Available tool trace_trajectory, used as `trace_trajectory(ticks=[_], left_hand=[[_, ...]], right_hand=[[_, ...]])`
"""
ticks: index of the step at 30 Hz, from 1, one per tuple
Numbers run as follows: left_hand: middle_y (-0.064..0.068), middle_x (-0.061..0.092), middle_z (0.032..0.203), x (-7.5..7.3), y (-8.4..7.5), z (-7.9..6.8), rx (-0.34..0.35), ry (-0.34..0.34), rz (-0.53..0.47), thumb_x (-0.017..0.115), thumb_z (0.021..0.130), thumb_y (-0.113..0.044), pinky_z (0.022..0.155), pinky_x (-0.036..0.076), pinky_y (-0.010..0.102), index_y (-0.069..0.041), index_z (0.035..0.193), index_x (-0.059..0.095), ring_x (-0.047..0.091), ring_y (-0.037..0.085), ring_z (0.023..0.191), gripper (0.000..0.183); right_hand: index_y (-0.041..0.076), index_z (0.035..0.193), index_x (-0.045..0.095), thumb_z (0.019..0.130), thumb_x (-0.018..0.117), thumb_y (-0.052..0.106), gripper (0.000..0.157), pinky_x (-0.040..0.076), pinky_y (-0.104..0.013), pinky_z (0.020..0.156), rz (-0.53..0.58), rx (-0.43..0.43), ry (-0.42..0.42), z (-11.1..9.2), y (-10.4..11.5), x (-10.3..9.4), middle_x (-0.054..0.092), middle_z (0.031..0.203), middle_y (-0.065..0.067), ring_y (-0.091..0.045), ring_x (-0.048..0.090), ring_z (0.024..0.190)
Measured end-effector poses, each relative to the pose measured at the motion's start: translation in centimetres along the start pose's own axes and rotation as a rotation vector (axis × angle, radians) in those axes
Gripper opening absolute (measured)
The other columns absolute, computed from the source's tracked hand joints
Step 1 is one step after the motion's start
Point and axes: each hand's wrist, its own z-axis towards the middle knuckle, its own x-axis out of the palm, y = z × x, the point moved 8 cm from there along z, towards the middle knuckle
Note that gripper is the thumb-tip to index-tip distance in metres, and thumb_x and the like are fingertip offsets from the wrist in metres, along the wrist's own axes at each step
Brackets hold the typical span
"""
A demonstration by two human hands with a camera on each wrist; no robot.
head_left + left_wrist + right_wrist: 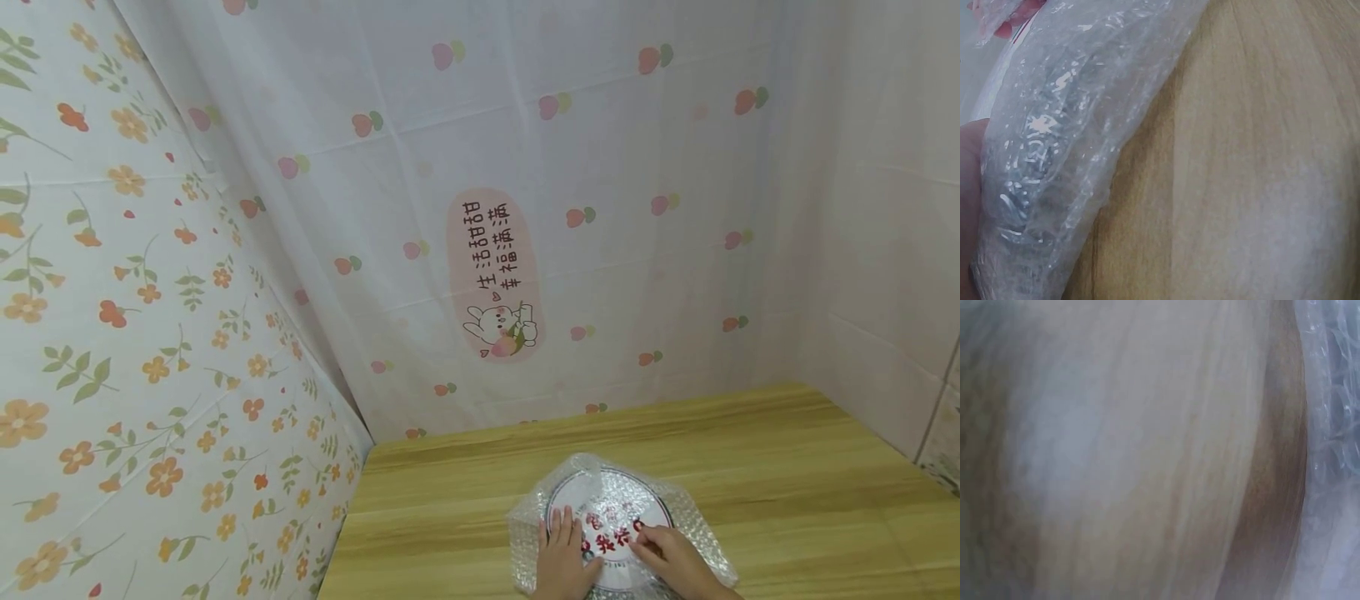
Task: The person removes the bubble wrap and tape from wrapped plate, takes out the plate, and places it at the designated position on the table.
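Note:
A round white disc (564, 493) with a dark rim and red Chinese characters lies on the table, with clear bubble wrap (701, 521) around it. My left hand (561, 557) rests flat on the left side of the disc, its fingers straight. At the right side, my right hand (671, 557) has curled fingers and pinches bubble wrap over the disc. From the left wrist, the bubble wrap (1079, 131) slopes over the disc's edge, and part of the left hand (969, 187) shows. The right wrist view catches only a strip of bubble wrap (1335, 425).
The wood-grain table (420, 517) runs up to a white curtain (630, 275) with peach prints and a rabbit picture. On the left hangs a flowered cloth (150, 333). A pale wall (885, 250) stands to the right.

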Motion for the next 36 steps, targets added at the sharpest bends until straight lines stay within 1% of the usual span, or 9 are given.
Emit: trace_trajectory(ticks=[5, 9, 12, 17, 19, 24, 30, 36], left_hand=[[0.006, 0.044, 0.132, 0.0, 0.0, 0.0, -0.001, 0.000, -0.003, 0.046, 0.080, -0.057, 0.097, 0.024, 0.038, -0.010, 0.120, 0.056, 0.037, 0.023, 0.123, 0.063], [0.006, 0.044, 0.133, 0.1, 0.0, 0.0, 0.000, 0.007, 0.004, 0.045, 0.080, -0.057, 0.095, 0.027, 0.040, -0.010, 0.121, 0.056, 0.037, 0.023, 0.123, 0.063], [0.006, 0.045, 0.132, 0.0, 0.0, 0.0, 0.007, 0.004, 0.003, 0.045, 0.080, -0.057, 0.095, 0.027, 0.040, -0.009, 0.120, 0.056, 0.038, 0.024, 0.123, 0.063], [0.007, 0.046, 0.130, -0.2, -0.1, -0.1, 0.019, -0.026, -0.002, 0.047, 0.080, -0.055, 0.094, 0.027, 0.040, -0.008, 0.118, 0.057, 0.039, 0.024, 0.121, 0.061], [0.007, 0.047, 0.130, -0.3, -0.1, -0.1, 0.021, -0.042, 0.002, 0.048, 0.079, -0.054, 0.093, 0.027, 0.040, -0.008, 0.118, 0.058, 0.040, 0.024, 0.121, 0.061], [0.008, 0.047, 0.129, -0.2, -0.1, -0.2, 0.024, -0.055, 0.018, 0.049, 0.079, -0.054, 0.093, 0.027, 0.040, -0.008, 0.118, 0.058, 0.040, 0.024, 0.120, 0.061], [0.008, 0.046, 0.130, 0.0, 0.0, -0.2, 0.019, -0.032, 0.004, 0.047, 0.080, -0.054, 0.094, 0.025, 0.040, -0.008, 0.119, 0.057, 0.039, 0.025, 0.121, 0.061], [0.008, 0.045, 0.132, 0.1, 0.1, -0.2, 0.012, -0.010, -0.017, 0.045, 0.082, -0.054, 0.094, 0.026, 0.040, -0.008, 0.121, 0.056, 0.038, 0.025, 0.122, 0.062]], right_hand=[[0.022, 0.062, 0.042, 0.073, 0.067, 0.000, 0.035, 0.027, -0.013, 0.044, -0.006, -0.008, -0.008, -0.1, 0.2, -0.3, 0.029, 0.060, 0.024, 0.008, 0.028, 0.051], [0.023, 0.065, 0.046, 0.072, 0.067, -0.001, 0.032, 0.028, -0.014, 0.045, -0.002, -0.016, -0.018, -0.1, 0.4, -0.6, 0.032, 0.061, 0.024, 0.007, 0.031, 0.054], [0.023, 0.065, 0.048, 0.071, 0.068, -0.001, 0.031, 0.028, -0.013, 0.046, -0.011, -0.028, -0.033, -0.2, 0.5, -0.9, 0.034, 0.061, 0.024, 0.007, 0.032, 0.054], [0.023, 0.065, 0.049, 0.069, 0.069, 0.000, 0.031, 0.026, -0.010, 0.046, -0.036, -0.047, -0.069, -0.3, 0.6, -1.2, 0.034, 0.061, 0.025, 0.008, 0.032, 0.054], [0.023, 0.065, 0.050, 0.070, 0.069, 0.000, 0.030, 0.026, -0.010, 0.046, -0.034, -0.047, -0.072, -0.4, 0.5, -1.3, 0.034, 0.061, 0.026, 0.008, 0.032, 0.054], [0.021, 0.066, 0.052, 0.072, 0.068, 0.001, 0.026, 0.030, -0.013, 0.045, -0.019, -0.024, -0.038, -0.6, 0.1, -1.2, 0.038, 0.062, 0.025, 0.008, 0.034, 0.054], [0.020, 0.066, 0.052, 0.076, 0.065, 0.003, 0.024, 0.031, -0.015, 0.044, 0.005, 0.012, 0.009, -0.7, -0.1, -1.3, 0.039, 0.060, 0.024, 0.008, 0.034, 0.053], [0.019, 0.067, 0.053, 0.076, 0.064, 0.001, 0.023, 0.031, -0.015, 0.043, 0.016, 0.002, 0.019, -0.6, 0.1, -1.4, 0.041, 0.060, 0.023, 0.008, 0.034, 0.053]])
